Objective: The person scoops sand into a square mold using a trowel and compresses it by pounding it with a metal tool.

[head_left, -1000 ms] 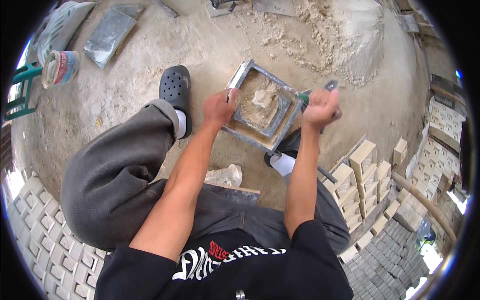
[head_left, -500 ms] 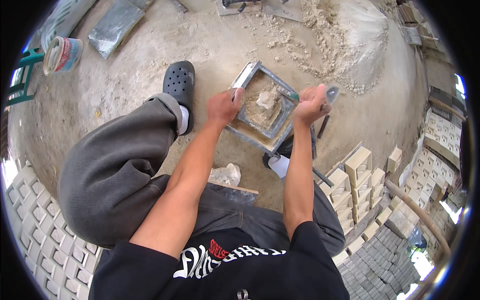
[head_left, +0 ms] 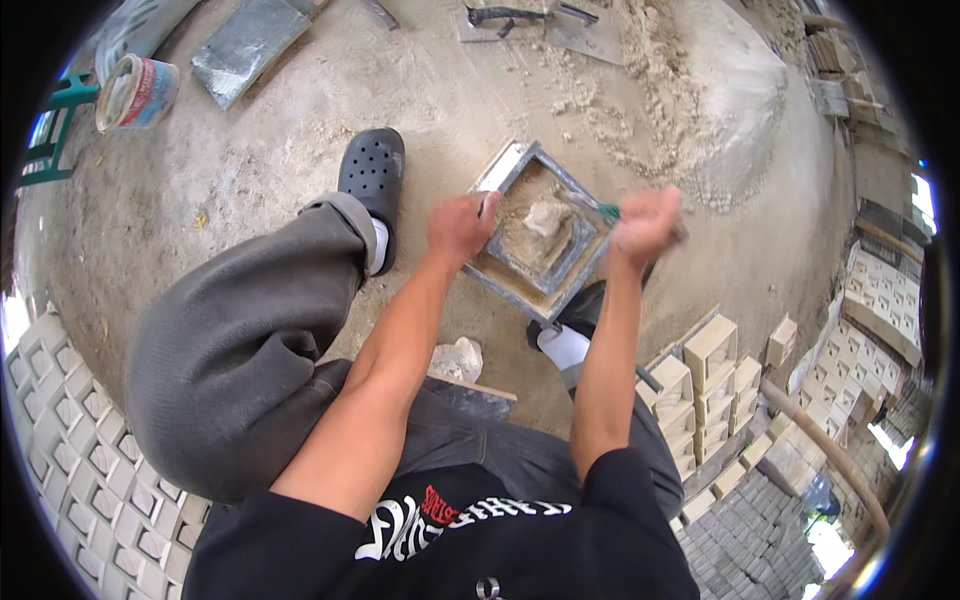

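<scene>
A square metal mould [head_left: 520,294] sits on the ground between my feet, a smaller square frame inside it. Sandy powder [head_left: 520,240] and a pale lump [head_left: 547,219] fill its middle. My left hand [head_left: 463,230] is closed on the mould's left edge, by a whitish strip. At the right side, my right hand [head_left: 647,228] is wrapped round a hand tool [head_left: 608,212] with a green part showing toward the mould. The right hand is smeared by motion, and most of the tool is hidden in it, so its exact kind cannot be told.
A pale powder heap [head_left: 735,110] lies far right, with trowels [head_left: 505,22] beyond the mould. A bucket [head_left: 139,93] and grey slab [head_left: 250,48] are at the far left. Cast blocks [head_left: 710,365] stand stacked near right; more blocks [head_left: 85,450] line the near left.
My right hand has shifted slightly right and nearer within the picture, drawing the tool away from the mould's middle. My left hand keeps its hold; the whole view has shifted a little.
</scene>
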`<state>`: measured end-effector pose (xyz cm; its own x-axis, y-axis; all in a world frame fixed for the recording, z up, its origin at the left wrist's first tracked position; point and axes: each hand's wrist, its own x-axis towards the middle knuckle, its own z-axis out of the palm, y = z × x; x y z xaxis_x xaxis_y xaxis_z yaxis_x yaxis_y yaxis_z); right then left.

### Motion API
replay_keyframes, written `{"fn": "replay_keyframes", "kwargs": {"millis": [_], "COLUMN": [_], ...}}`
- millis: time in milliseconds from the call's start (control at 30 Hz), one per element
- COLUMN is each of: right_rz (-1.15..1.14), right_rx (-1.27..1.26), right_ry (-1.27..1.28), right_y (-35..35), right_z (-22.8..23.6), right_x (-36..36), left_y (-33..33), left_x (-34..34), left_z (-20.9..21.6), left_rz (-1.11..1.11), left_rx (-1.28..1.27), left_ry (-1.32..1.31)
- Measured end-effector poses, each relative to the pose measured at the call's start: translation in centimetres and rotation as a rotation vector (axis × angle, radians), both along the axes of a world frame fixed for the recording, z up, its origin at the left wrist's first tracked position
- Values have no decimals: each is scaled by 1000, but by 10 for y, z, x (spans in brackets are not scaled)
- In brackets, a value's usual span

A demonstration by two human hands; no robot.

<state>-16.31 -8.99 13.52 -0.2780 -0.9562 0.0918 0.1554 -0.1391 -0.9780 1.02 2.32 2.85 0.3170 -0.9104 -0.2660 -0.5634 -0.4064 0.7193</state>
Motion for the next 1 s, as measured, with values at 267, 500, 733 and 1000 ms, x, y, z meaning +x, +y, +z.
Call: {"fn": "replay_keyframes", "kwargs": {"millis": [267, 500, 733, 1000], "right_rz": [-21, -103, 38, 167], "right_rx": [-76, -115, -243, -393], "right_ry": [32, -21, 31, 105], "right_y": [2, 29, 49, 48], "right_z": [18, 0, -11, -20], "right_x": [-5, -7, 12, 18], "left_y": [9, -3, 0, 4], "left_x": [-2, -1, 0, 0], "left_z": [-1, 2, -6, 3], "left_rz": [14, -2, 25, -13], "left_rx": [-14, 52, 13, 33], "left_ry": [32, -11, -15, -9]}}
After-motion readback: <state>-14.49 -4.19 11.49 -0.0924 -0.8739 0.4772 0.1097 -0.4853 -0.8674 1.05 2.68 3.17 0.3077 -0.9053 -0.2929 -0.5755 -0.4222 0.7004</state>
